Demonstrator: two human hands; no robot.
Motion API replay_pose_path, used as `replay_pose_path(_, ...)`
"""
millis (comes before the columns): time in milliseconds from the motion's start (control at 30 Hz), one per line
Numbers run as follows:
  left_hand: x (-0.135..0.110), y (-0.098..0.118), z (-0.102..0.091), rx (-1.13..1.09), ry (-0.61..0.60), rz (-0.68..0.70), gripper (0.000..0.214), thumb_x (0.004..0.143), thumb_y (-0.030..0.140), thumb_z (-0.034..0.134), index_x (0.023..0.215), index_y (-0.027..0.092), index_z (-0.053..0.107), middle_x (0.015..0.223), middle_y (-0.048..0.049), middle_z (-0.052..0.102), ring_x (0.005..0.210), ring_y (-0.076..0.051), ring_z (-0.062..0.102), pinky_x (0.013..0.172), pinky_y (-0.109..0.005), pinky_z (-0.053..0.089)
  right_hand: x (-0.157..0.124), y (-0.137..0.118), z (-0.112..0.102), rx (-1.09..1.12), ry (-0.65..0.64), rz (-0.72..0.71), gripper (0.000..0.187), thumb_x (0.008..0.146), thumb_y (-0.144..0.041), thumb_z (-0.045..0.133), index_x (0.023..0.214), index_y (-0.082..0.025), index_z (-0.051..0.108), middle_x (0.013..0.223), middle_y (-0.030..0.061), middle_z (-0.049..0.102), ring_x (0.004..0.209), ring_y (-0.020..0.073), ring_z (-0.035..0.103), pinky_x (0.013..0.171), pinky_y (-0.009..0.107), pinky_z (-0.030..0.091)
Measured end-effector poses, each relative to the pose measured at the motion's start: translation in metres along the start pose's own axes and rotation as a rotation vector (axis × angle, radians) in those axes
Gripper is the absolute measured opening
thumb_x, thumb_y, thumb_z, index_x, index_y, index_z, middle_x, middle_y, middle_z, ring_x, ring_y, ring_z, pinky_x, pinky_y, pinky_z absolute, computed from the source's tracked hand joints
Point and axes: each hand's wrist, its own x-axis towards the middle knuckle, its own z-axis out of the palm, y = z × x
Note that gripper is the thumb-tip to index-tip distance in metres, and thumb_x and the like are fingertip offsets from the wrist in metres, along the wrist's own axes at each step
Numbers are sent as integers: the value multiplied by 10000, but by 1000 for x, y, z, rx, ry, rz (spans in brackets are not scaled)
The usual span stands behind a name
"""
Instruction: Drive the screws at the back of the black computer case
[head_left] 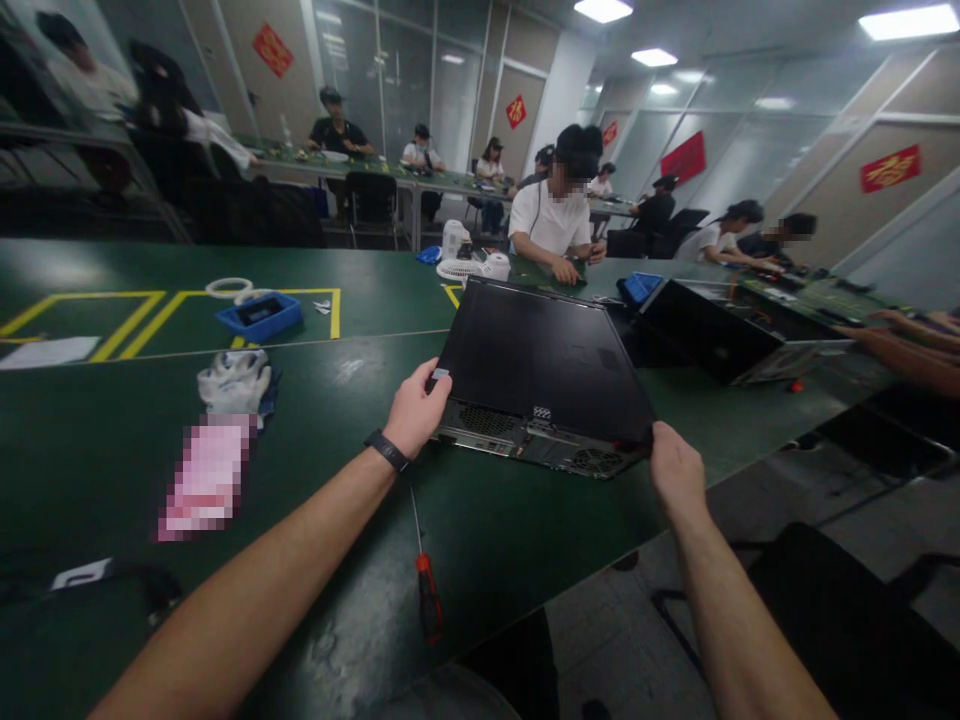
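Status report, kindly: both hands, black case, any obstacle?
Left hand and right hand gripping black case at opposite sides. Broad side up. Screwdriver lying on table, apart from case.

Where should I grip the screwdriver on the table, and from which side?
Take the screwdriver by its handle, probably best from the near side: the thick handle lies toward the person, well apart from the case, while the thin shaft points away.

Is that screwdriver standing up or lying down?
It's lying down. The screwdriver stretches flat along the green table, while the left hand and right hand hold the black computer case.
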Motion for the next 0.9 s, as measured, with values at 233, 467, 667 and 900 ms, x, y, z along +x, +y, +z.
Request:
replay_pose_path(233,-25,1,-46,1,78,-41,560,893,428,640,1385,161,644,1340,-112,725,1194,-254,687,1096,-409,497,-13,-26,30,105,-70,-61,688,828,-719,539,1130,-152,787,1282,163,740,1264,333,647,1159,485,441)
replay_pose_path(467,-46,-1,-94,33,220,-66,619,873,481,673,1405,166,633,1369,-127,708,1240,-284,669,1140,-462,478,-25,-61,69,167,-207,-146,643,880,-700,522,1106,-159,788,1137,111,786,1146,314,679,1079,461,483)
replay_pose_path(667,-66,1,-125,37,300,-81,649,886,508,679,1439,176,605,1376,-135,701,1248,-294,672,1135,-488,495,-33,-88,104,223,-289,-201,629,898,-682,513,1132,-166,787,1197,117,779,1172,302,686,1088,446,485)
replay_pose_path(900,-78,-5,-151,134,418,-104,600,896,499,680,1414,199,636,1353,-130,708,1274,-311,655,1171,-519,466,-46,-105,126,267,-348,-228,642,919,-682,492,1204,-180,771,1262,114,761,1218,285,682,1110,435,486)
